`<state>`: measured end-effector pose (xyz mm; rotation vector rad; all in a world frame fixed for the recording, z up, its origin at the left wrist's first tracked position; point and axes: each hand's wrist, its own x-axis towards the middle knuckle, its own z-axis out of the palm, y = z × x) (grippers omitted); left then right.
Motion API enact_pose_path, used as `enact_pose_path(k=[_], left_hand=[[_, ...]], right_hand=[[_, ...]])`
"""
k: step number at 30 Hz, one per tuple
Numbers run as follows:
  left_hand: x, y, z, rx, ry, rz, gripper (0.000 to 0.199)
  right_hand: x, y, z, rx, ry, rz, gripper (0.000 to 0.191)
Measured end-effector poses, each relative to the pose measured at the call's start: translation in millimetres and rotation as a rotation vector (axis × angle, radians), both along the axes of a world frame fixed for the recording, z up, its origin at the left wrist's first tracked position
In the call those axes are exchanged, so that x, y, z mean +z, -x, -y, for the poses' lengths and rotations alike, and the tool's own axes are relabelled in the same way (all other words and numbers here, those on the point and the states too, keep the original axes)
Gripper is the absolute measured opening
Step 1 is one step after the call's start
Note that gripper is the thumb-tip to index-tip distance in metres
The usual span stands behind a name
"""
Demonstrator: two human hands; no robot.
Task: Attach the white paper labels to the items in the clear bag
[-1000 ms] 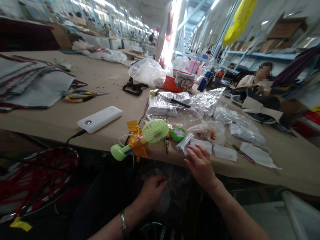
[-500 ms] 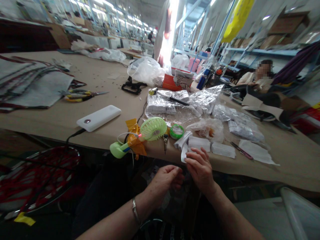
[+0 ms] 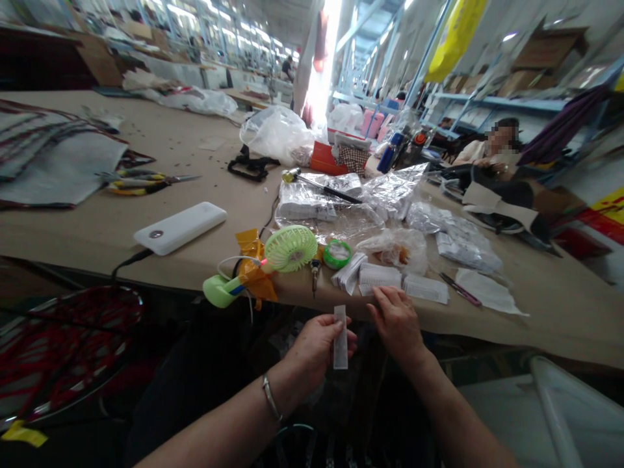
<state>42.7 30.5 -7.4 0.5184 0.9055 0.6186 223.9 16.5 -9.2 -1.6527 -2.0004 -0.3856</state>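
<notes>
A narrow white paper strip (image 3: 340, 348) stands upright between the thumb and fingers of my left hand (image 3: 311, 346), just off the table's front edge. My right hand (image 3: 398, 322) has its fingers stretched out and its thumb apart. Its fingertips reach the near edge of a stack of printed white slips (image 3: 381, 275); whether they press on it I cannot tell. To the left of that stack lies a fanned pile of slips (image 3: 349, 273), and a flatter pile of slips (image 3: 426, 290) lies to the right.
A green round tub (image 3: 337, 254), a green fan (image 3: 291, 248) and a small pointed tool (image 3: 314, 279) line the front edge. Pink-handled tweezers or snips (image 3: 461, 290) lie right. A power bank (image 3: 180, 227), pliers (image 3: 139, 182) and plastic bags (image 3: 355, 221) are farther in. Another person (image 3: 492, 153) sits back right.
A white strip that was at my right fingertips is now in my left hand. My right hand has come away from it, fingers toward the middle stack. The view has shifted slightly.
</notes>
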Motion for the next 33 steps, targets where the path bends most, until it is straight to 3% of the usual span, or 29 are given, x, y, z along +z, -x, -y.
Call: enact_pose_path(k=[3, 7, 11, 15, 21, 29, 31, 33], left_hand=[[3.4, 0.9, 1.0, -0.001, 0.005, -0.018, 0.017], [11.3, 2.5, -0.1, -0.013, 0.065, -0.002, 0.013], [16.5, 6.0, -1.1, -0.076, 0.089, 0.114, 0.014], [18.1, 8.6, -1.2, -0.066, 0.058, 0.25, 0.01], [14.0, 11.7, -0.3, -0.064, 0.075, 0.318, 0.011], [6.5, 11.1, 0.8, -0.069, 0.004, 0.284, 0.013], [9.2, 12.2, 0.7, -0.081, 0.029, 0.219, 0.015], [11.0, 14.0, 0.2, -0.089, 0.067, 0.12, 0.014]], right_hand=[[-4.6, -6.0, -5.2, -0.006, -0.014, -0.008, 0.018], [-5.0, -4.8, -1.4, 0.044, -0.086, -0.17, 0.014], [2.6, 12.6, 12.7, 0.267, -0.106, -0.377, 0.014], [7.1, 34.1, 24.9, 0.548, 0.019, -0.322, 0.014], [1.3, 37.9, 27.3, 0.648, 0.08, -0.241, 0.014], [4.0, 34.7, 32.1, 0.606, 0.102, -0.252, 0.02], [3.7, 19.6, 30.5, 0.463, 0.055, -0.291, 0.026], [2.4, -5.4, 28.3, 0.226, -0.024, -0.34, 0.02]])
